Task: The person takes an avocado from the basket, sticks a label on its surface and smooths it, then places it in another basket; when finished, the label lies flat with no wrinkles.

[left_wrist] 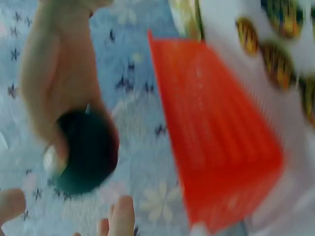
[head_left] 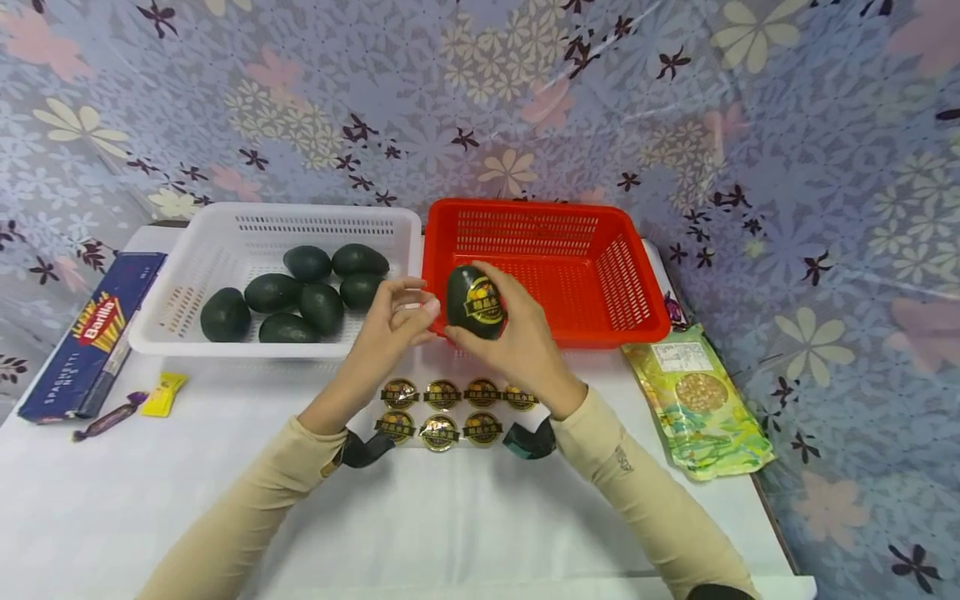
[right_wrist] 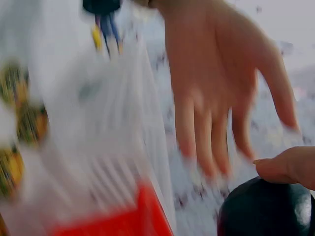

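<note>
My right hand [head_left: 528, 337] grips a dark green avocado [head_left: 459, 292] between thumb and fingers, over the near left corner of the red basket [head_left: 637, 333]. A black and gold round sticker [head_left: 483, 302] shows on the avocado's front. Just left of it is my left hand [head_left: 378, 333], holding nothing; the right wrist view shows its fingers [right_wrist: 220, 142] stretched out, apart from the avocado [right_wrist: 266, 209]. Below the hands lies a sheet of similar stickers [head_left: 439, 433], partly covered by the right wrist. Several more avocados [head_left: 321, 308] lie in the white basket [head_left: 225, 350].
Left of the white basket are a blue spaghetti box [head_left: 97, 333], a yellow-wrapped candy [head_left: 163, 394] and a purple-wrapped candy [head_left: 111, 418]. A green and yellow food bag [head_left: 697, 408] lies at the right table edge. Flowered cloth [head_left: 480, 100] hangs behind the baskets.
</note>
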Motion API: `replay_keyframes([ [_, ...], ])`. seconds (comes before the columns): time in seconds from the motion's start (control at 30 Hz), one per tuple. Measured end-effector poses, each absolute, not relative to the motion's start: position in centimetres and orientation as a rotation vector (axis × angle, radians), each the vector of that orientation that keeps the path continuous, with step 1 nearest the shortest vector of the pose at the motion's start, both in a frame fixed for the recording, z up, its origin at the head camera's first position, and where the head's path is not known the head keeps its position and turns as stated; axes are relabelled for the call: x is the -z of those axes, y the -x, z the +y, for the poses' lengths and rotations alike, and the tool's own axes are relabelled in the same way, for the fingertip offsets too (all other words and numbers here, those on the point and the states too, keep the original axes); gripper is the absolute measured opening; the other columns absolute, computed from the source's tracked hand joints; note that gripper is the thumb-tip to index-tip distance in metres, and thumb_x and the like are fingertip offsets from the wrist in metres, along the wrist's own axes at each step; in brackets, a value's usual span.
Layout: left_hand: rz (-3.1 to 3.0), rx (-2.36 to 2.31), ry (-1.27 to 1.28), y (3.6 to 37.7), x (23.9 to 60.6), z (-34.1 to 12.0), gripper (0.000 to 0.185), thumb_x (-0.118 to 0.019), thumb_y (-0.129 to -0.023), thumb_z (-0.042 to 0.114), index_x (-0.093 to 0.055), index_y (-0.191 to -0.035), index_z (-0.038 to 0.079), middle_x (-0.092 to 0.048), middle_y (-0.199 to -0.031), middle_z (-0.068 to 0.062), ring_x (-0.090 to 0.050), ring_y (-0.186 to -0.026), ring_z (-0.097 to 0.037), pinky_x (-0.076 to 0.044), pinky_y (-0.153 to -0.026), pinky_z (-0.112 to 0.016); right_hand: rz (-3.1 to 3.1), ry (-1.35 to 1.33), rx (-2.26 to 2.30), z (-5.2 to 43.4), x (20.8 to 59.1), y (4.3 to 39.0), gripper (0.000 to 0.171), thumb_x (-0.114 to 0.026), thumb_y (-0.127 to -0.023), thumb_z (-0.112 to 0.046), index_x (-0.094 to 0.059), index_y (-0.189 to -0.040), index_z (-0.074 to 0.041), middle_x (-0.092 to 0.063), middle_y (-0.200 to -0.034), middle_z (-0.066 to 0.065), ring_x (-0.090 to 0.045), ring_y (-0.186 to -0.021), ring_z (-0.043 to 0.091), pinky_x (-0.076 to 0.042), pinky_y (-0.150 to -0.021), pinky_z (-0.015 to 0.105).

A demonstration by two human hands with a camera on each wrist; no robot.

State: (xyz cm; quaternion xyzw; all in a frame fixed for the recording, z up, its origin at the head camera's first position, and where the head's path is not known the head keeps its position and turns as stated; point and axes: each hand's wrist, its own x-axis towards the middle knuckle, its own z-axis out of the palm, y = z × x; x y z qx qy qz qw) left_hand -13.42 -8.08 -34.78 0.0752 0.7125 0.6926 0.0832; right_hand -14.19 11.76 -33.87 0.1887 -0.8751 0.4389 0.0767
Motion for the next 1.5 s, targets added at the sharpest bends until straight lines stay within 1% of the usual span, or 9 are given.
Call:
replay_keyframes([
  [0.13, 2.217, -2.019, -0.204, 16.3, 33.2, -9.8, 0.052, -0.057, -0.101, 0.02, -0.035, -0.147, 0.008, -0.053, -0.133, -0.017, -0.061, -0.117, -0.026, -0.058, -0.095, -0.035, -2.733, -0.418, -1.245, 14.2, 32.5, 17.9, 0.081, -0.081, -0.082, -0.028, -0.041, -0.152, -0.014, -0.052, -0.147, 0.012, -0.055, -0.126, 0.031, -0.051, -0.102, 0.05],
  [0.3, 2.503, -1.786, -0.188, 20.4, 32.0, -12.3, 0.046, -0.057, -0.102, 0.028, -0.045, -0.144, 0.014, -0.061, -0.127, -0.016, -0.066, -0.109, -0.023, -0.059, -0.089, -0.028, -2.956, -0.295, -1.108, 16.9, 32.1, 22.4, 0.085, -0.078, -0.085, -0.03, -0.034, -0.155, -0.011, -0.047, -0.151, 0.015, -0.05, -0.13, 0.036, -0.049, -0.103, 0.053],
  [0.4, 2.688, -1.545, -0.208, 22.6, 32.0, -14.0, 0.044, -0.055, -0.103, 0.03, -0.049, -0.143, 0.014, -0.061, -0.128, -0.018, -0.066, -0.109, -0.028, -0.056, -0.089, -0.035, -3.076, -0.237, -1.045, 17.8, 32.8, 24.8, 0.086, -0.076, -0.087, -0.028, -0.03, -0.157, -0.01, -0.045, -0.152, 0.018, -0.051, -0.129, 0.038, -0.049, -0.103, 0.053],
  [0.6, 2.81, -0.977, -0.308, 25.8, 33.1, -16.4, 0.047, -0.055, -0.102, 0.028, -0.047, -0.144, 0.007, -0.059, -0.133, -0.025, -0.06, -0.12, -0.041, -0.05, -0.097, -0.054, -3.228, -0.141, -1.032, 18.6, 34.8, 28.0, 0.087, -0.074, -0.087, -0.025, -0.025, -0.158, -0.007, -0.045, -0.15, 0.022, -0.053, -0.128, 0.039, -0.049, -0.105, 0.052],
  [0.8, 2.674, -0.549, -0.42, 27.1, 34.9, -16.4, 0.056, -0.061, -0.099, 0.025, -0.042, -0.146, 0.001, -0.053, -0.139, -0.031, -0.052, -0.129, -0.046, -0.044, -0.107, -0.059, -3.338, -0.107, -0.966, 18.9, 36.2, 29.3, 0.079, -0.072, -0.088, -0.018, -0.03, -0.153, -0.002, -0.049, -0.145, 0.024, -0.054, -0.126, 0.04, -0.046, -0.108, 0.052],
  [1.03, 2.634, -0.334, -0.392, 27.1, 36.2, -16.0, 0.069, -0.075, -0.088, 0.02, -0.044, -0.147, 0.006, -0.041, -0.15, -0.025, -0.043, -0.138, -0.044, -0.036, -0.115, -0.062, -3.429, -0.122, -0.873, 18.4, 37.1, 30.1, 0.073, -0.07, -0.091, -0.015, -0.034, -0.153, -0.002, -0.046, -0.149, 0.025, -0.05, -0.132, 0.041, -0.047, -0.107, 0.051],
  [1.2, 2.606, -0.272, -0.401, 27.4, 36.9, -15.7, 0.073, -0.08, -0.084, 0.023, -0.045, -0.146, 0.006, -0.036, -0.156, -0.026, -0.037, -0.142, -0.049, -0.032, -0.117, -0.064, -3.489, -0.115, -0.849, 18.2, 38.0, 30.4, 0.076, -0.073, -0.09, -0.02, -0.034, -0.153, -0.004, -0.043, -0.153, 0.023, -0.048, -0.136, 0.039, -0.045, -0.112, 0.05],
  [1.33, 2.554, -0.234, -0.384, 27.6, 37.5, -15.6, 0.083, -0.083, -0.081, 0.029, -0.041, -0.15, 0.007, -0.037, -0.157, -0.025, -0.038, -0.144, -0.046, -0.032, -0.118, -0.06, -3.516, -0.117, -0.853, 18.2, 38.6, 30.5, 0.082, -0.073, -0.09, -0.021, -0.028, -0.157, -0.006, -0.038, -0.157, 0.021, -0.043, -0.139, 0.039, -0.04, -0.116, 0.052],
  [1.5, 2.514, -0.261, -0.351, 27.5, 37.7, -15.8, 0.091, -0.084, -0.08, 0.027, -0.034, -0.153, 0.006, -0.035, -0.159, -0.025, -0.036, -0.146, -0.044, -0.032, -0.119, -0.06, -3.519, -0.145, -0.888, 18.2, 38.8, 30.6, 0.084, -0.073, -0.09, -0.021, -0.026, -0.158, -0.007, -0.035, -0.159, 0.021, -0.041, -0.14, 0.039, -0.039, -0.116, 0.053],
])
